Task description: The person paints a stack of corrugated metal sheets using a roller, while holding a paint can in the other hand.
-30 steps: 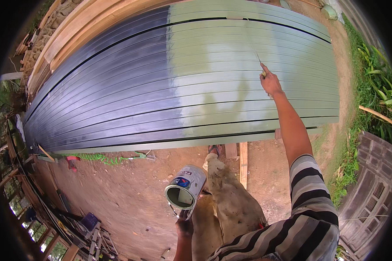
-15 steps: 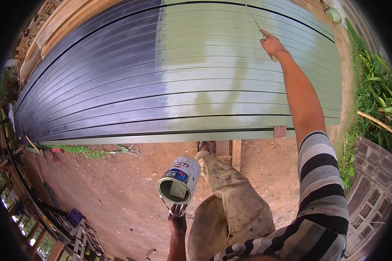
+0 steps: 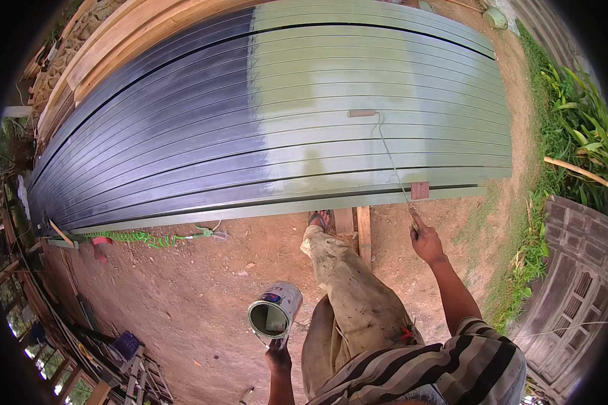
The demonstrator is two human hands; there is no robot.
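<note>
My right hand (image 3: 427,240) is closed round the handle of a long-framed paint roller (image 3: 363,113), just off the near edge of the boards. The roller head lies over the pale green part of a wide row of boards (image 3: 304,88). Those boards are dark grey on the left and green on the right, with a brushed border between. Low in the view, my left hand (image 3: 278,358) holds a metal paint can (image 3: 277,309) from below, its wire bail beside the fingers. The can leans with its mouth toward me, and greenish paint coats the inside.
A coiled green air hose (image 3: 138,237) lies on the dirt at the left, below the boards. Stacked timber (image 3: 125,40) runs along the far left. My sandalled foot (image 3: 321,219) is by a wooden support (image 3: 364,236). Plants and an old wooden panel (image 3: 574,283) stand at the right.
My right hand has come back toward me from over the boards, drawing the roller nearer, so its head now shows. The can has dropped slightly lower.
</note>
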